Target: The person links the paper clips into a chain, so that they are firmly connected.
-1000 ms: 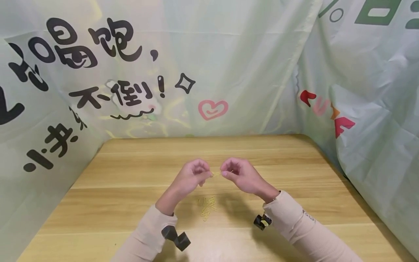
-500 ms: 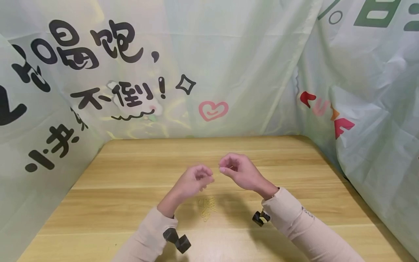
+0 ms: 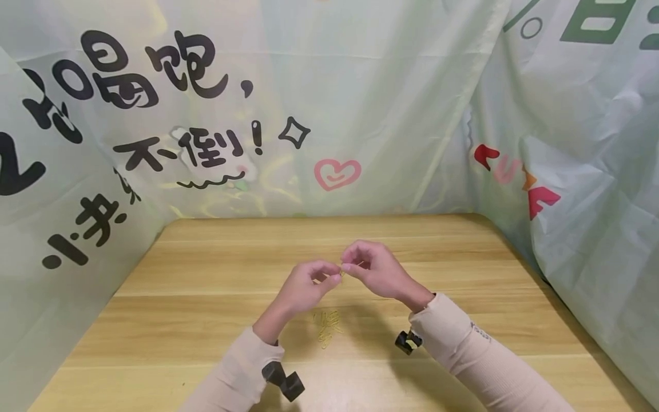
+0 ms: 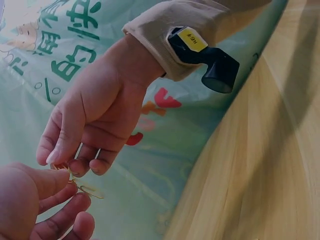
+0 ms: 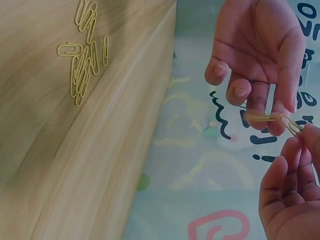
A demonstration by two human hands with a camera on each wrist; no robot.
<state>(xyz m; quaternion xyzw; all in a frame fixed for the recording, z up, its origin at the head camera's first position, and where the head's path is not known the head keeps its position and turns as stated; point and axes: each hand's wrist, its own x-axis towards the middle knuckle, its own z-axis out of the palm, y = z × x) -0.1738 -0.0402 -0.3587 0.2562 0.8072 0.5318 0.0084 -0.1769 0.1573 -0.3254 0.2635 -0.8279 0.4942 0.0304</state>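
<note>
Above the table, my right hand pinches a gold paper clip between thumb and fingertips. A second gold clip, blurred, hangs from the first beside the left fingertips. My left hand is close to the right fingertips, its thumb and index finger parted around the clips; a firm grip does not show. In the left wrist view, the left thumb covers part of the clips. Below the hands, a small pile of gold paper clips lies on the wooden table.
The wooden table is bordered by pale green printed cloth at the back and both sides. A small black camera is strapped at the left cuff, another camera at the right cuff.
A second earlier, both hands held the clips stretched between them. The left hand then let go and drew back, and has now returned to the right fingertips. The pile has not moved.
</note>
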